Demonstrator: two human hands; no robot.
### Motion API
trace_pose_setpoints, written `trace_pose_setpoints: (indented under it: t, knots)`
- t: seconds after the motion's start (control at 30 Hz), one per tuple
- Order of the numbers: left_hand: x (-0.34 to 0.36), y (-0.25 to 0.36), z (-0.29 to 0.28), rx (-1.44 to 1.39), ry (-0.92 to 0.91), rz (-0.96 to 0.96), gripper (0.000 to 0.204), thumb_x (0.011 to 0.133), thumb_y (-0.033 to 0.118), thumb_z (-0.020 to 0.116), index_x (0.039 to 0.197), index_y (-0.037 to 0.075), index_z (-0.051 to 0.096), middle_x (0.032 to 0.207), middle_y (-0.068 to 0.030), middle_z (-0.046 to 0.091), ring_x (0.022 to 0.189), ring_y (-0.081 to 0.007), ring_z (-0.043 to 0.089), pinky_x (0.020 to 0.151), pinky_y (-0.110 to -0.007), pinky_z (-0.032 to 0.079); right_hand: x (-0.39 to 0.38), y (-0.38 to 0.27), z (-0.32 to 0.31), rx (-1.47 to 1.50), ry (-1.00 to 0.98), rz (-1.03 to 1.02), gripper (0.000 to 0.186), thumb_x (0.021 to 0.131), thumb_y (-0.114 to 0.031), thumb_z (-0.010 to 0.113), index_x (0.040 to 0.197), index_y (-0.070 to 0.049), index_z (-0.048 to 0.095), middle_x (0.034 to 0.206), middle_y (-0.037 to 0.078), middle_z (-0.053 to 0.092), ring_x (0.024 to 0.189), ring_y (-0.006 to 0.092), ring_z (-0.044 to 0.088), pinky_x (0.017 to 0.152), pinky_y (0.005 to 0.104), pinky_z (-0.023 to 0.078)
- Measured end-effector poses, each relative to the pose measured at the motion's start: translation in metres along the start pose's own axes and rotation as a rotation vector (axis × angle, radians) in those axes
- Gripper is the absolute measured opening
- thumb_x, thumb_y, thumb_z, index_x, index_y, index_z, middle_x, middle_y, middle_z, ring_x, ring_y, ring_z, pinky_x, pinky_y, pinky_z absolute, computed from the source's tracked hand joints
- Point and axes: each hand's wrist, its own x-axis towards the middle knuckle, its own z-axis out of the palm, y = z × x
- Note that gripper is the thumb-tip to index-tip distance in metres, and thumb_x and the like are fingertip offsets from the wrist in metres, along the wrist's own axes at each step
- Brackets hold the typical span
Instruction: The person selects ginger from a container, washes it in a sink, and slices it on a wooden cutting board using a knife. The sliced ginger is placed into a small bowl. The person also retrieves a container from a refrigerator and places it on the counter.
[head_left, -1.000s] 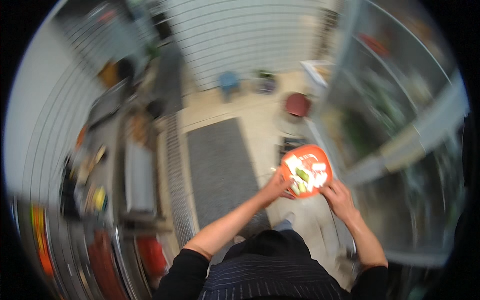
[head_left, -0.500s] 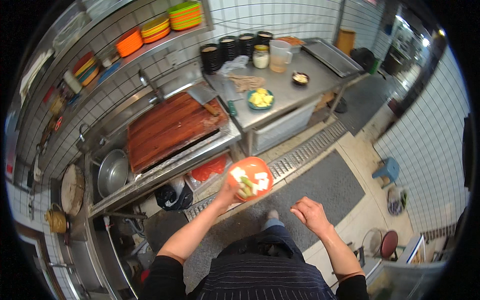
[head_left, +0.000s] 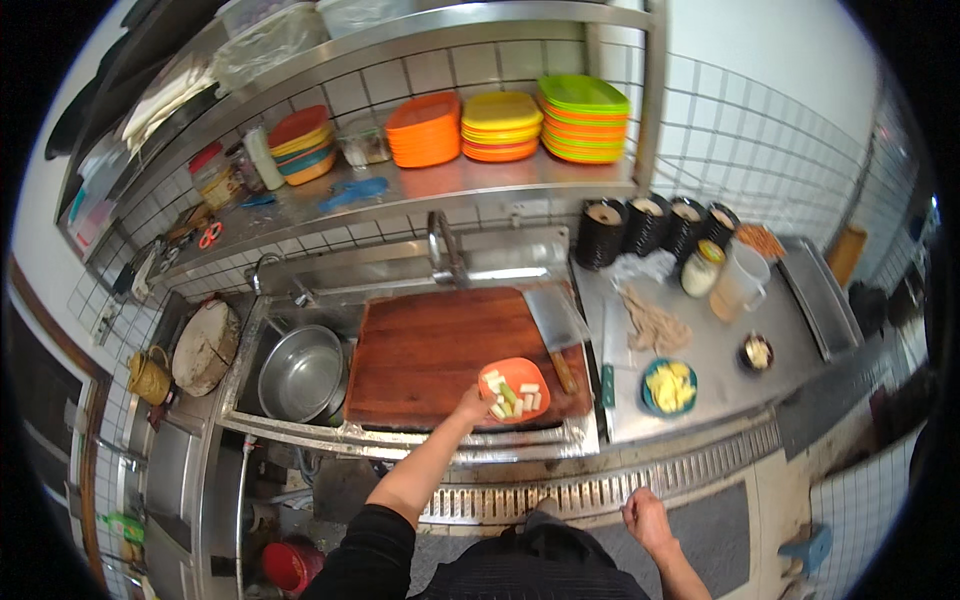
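My left hand (head_left: pixel 478 404) grips the near-left rim of an orange plate (head_left: pixel 540 378) holding white and pale green cut pieces, perhaps scallion. The plate is over the right front part of a reddish-brown cutting board (head_left: pixel 430 345); whether it touches the board I cannot tell. Just right of the plate, a cleaver (head_left: pixel 553 325) lies with its wooden handle toward me. My right hand (head_left: pixel 648 515) hangs low over the floor, fingers curled, with nothing seen in it. On the steel counter are a green-handled knife (head_left: pixel 608 385) and a teal bowl (head_left: pixel 652 402) of yellow slices.
The board spans a steel sink, with a metal basin (head_left: pixel 303 373) at its left. Beyond stands a faucet (head_left: pixel 440 250) under a shelf of stacked plates (head_left: pixel 424 132). Black cups (head_left: pixel 602 235), a jar (head_left: pixel 702 268), a pitcher (head_left: pixel 740 285), a cloth (head_left: pixel 655 322) and a small dark bowl (head_left: pixel 757 352) occupy the counter.
My view has swung left toward the sink. The orange plate in my left hand has gone from over the floor to over the cutting board. My right hand stays low and curled.
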Motion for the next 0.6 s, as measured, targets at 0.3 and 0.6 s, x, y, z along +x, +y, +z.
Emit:
trace_pose_setpoints:
  t: [0.3, 0.6]
  knots:
    - [-0.031, 0.088, -0.062, 0.748, 0.115, 0.543, 0.043, 0.081, 0.027, 0.069, 0.115, 0.005, 0.056, 0.099, -0.0139, 0.066, 0.075, -0.026, 0.067, 0.064, -0.036, 0.056, 0.122, -0.007, -0.014, -0.099, -0.201, -0.165, 0.006, 0.075, -0.002, 0.058, 0.074, -0.005, 0.063, 0.078, 0.016, 0.065, 0.072, 0.035, 0.063, 0.062, 0.0421, 0.05]
    - [-0.062, 0.361, -0.281, 0.81, 0.6, 1.116, 0.012, 0.081, 0.015, 0.067, 0.087, 0.005, 0.067, 0.084, -0.0121, 0.066, 0.075, -0.0303, 0.065, 0.067, -0.037, 0.052, 0.119, -0.051, 0.038, -0.234, -0.356, 0.029, 0.016, 0.086, -0.019, 0.057, 0.094, -0.01, 0.068, 0.075, 0.012, 0.068, 0.069, 0.0354, 0.065, 0.065, 0.0438, 0.053]
